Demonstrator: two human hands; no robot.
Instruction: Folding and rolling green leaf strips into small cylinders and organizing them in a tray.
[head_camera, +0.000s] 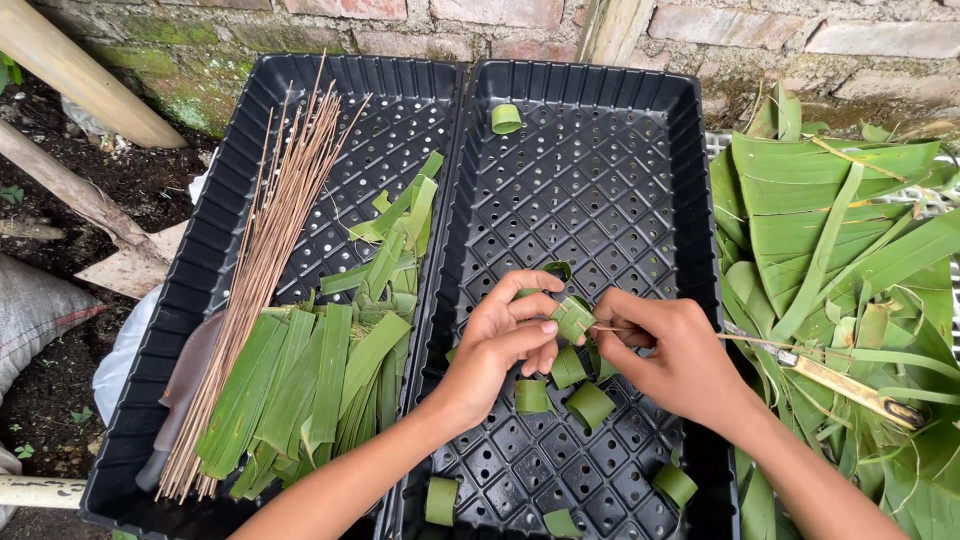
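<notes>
My left hand (500, 340) pinches a small rolled green leaf ring (573, 318) over the right black perforated tray (610, 170). My right hand (670, 350) grips a thin brown stick (610, 328) whose tip meets the ring. Several finished leaf rings lie in that tray, among them one below my hands (590, 405), one at the front (440, 500) and one at the far end (506, 118).
The left black tray (390, 110) holds a bundle of thin brown sticks (270, 250) and cut green leaf strips (320, 380). A heap of long green leaves (840, 220) with a knife (850, 385) lies to the right. A brick wall (700, 30) stands behind; soil and bamboo poles are on the left.
</notes>
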